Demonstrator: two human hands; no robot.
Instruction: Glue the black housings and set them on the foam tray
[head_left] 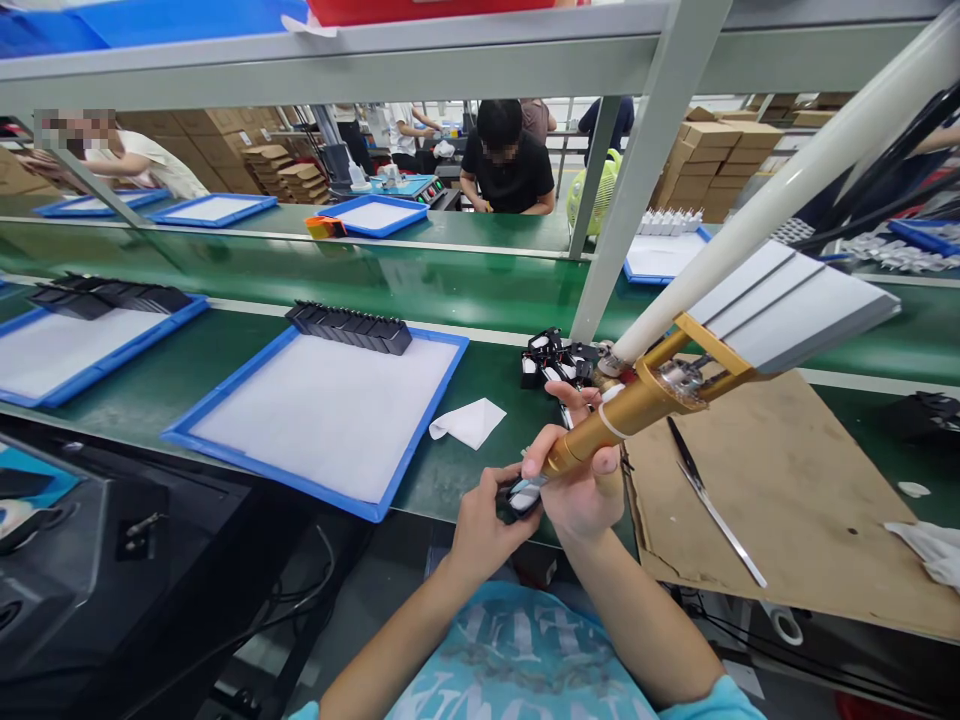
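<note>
Just above my lap, my left hand [486,525] is closed on a small black part [523,496] with a glossy pale top. My right hand [585,505] meets it from the other side, its thumb pressed at the part's upper edge and its other fingers bent upward. A gold-coloured tube [600,430] crosses in front of the right palm and hides some of those fingers. The tube joins a fork carrying a grey finned block [795,300]. Behind my right hand lies a pile of black parts with white faces [551,360]. A white cloth [472,422] rests left of my hands.
A blue-rimmed tray [420,425] bears a row of black parts [349,327]; a similar tray [67,385] stands farther left. Tweezers [716,505] lie on a cardboard sheet [817,500]. A white pole [765,190] slants across the right. Across the bench sits a co-worker [510,170].
</note>
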